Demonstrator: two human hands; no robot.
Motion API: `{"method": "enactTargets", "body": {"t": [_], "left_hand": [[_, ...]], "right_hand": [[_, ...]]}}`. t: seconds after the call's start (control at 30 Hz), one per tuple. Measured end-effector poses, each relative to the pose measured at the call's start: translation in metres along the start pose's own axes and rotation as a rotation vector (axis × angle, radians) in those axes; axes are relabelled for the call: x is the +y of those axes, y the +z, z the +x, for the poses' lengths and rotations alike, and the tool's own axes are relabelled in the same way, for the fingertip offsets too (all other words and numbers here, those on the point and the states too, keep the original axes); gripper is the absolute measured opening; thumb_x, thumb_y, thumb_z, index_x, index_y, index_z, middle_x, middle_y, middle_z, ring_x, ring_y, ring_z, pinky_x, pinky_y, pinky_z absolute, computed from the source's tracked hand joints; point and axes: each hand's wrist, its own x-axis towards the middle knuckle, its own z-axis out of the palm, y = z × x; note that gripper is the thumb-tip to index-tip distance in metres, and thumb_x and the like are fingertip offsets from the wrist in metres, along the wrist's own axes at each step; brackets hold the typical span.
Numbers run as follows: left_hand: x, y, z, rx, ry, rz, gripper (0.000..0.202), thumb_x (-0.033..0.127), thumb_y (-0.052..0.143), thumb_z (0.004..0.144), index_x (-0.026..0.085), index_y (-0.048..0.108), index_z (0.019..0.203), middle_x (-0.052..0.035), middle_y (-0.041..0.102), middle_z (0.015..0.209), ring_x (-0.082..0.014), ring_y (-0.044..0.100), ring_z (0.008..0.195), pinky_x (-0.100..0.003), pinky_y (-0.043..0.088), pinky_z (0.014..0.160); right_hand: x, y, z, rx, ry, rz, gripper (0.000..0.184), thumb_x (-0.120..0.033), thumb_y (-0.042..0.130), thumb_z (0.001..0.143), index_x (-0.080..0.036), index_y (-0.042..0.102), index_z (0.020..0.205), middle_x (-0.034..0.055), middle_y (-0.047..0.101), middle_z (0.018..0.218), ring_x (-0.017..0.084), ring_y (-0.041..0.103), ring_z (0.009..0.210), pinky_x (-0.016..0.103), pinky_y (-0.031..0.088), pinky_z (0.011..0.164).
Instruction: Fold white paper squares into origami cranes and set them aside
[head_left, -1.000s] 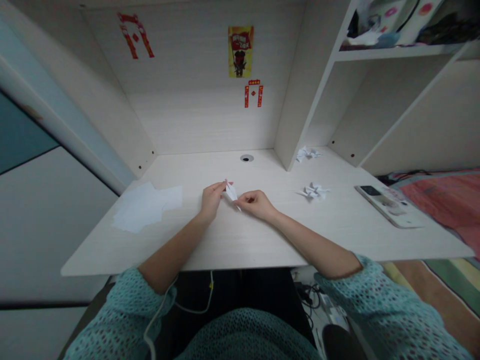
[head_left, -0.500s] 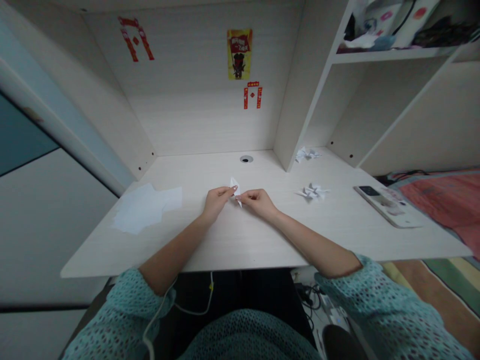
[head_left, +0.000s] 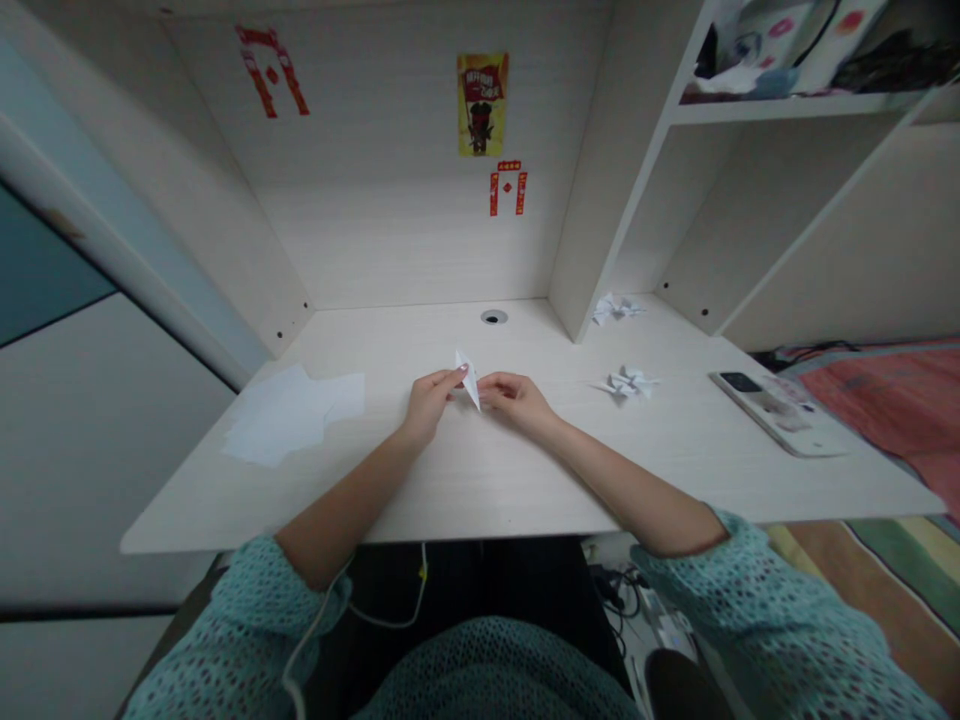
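A small piece of folded white paper [head_left: 471,385], narrow and pointed at both ends, is held up over the middle of the desk. My left hand [head_left: 431,402] pinches it from the left, thumb on its near face. From the other side my right hand [head_left: 519,398] has its curled fingers closed at the paper's right edge, the fingertips partly hidden behind it. Loose white paper sheets [head_left: 277,420] lie overlapping to the left of my hands. On the right is a cluster of folded white paper pieces [head_left: 628,384].
Another cluster of folded paper [head_left: 616,309] lies by the upright shelf panel [head_left: 607,190]. A phone [head_left: 776,412] rests at the desk's right side. The white desk [head_left: 480,490] has a round cable hole [head_left: 494,317] near the back wall.
The folded paper has turned, showing a longer, smoother face. My right fingers have shifted from its front to its right edge; my left hand keeps its pinch.
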Motion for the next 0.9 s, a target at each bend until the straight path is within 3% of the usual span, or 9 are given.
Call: {"method": "enactTargets", "body": {"t": [0.13, 0.33, 0.7, 0.9], "left_hand": [[0.001, 0.001, -0.001, 0.004, -0.007, 0.022, 0.041, 0.056, 0.063, 0.066, 0.017, 0.071, 0.078, -0.0075, 0.068, 0.084, -0.0183, 0.057, 0.080, -0.026, 0.037, 0.062], [0.005, 0.003, -0.004, 0.016, -0.025, 0.056, 0.039, 0.053, 0.062, 0.068, 0.018, 0.071, 0.081, -0.0068, 0.068, 0.085, -0.0184, 0.056, 0.080, -0.025, 0.037, 0.062], [0.006, 0.007, -0.007, -0.009, -0.002, 0.070, 0.040, 0.055, 0.060, 0.068, 0.017, 0.072, 0.074, -0.0050, 0.067, 0.076, -0.0165, 0.055, 0.073, -0.025, 0.036, 0.061], [0.006, 0.008, -0.007, -0.003, -0.018, 0.098, 0.037, 0.051, 0.061, 0.069, 0.016, 0.072, 0.072, -0.0072, 0.068, 0.076, -0.0187, 0.057, 0.074, -0.027, 0.037, 0.061]], "right_hand": [[-0.006, 0.001, -0.003, 0.105, -0.143, -0.101, 0.037, -0.031, 0.065, 0.068, -0.018, 0.056, 0.101, 0.0043, 0.061, 0.095, 0.008, 0.050, 0.060, 0.021, 0.039, 0.056], [-0.012, 0.000, -0.007, 0.050, -0.306, -0.211, 0.035, -0.027, 0.059, 0.075, -0.022, 0.056, 0.110, 0.0074, 0.055, 0.110, 0.010, 0.055, 0.070, 0.024, 0.045, 0.061], [-0.017, -0.003, -0.008, 0.123, -0.456, -0.430, 0.020, -0.034, 0.059, 0.079, -0.022, 0.066, 0.095, 0.0064, 0.059, 0.095, 0.015, 0.056, 0.082, 0.026, 0.047, 0.064], [-0.012, -0.012, -0.009, 0.109, -0.557, -0.704, 0.025, -0.028, 0.063, 0.075, -0.025, 0.064, 0.100, 0.0061, 0.057, 0.107, 0.017, 0.056, 0.088, 0.031, 0.047, 0.075]]}}
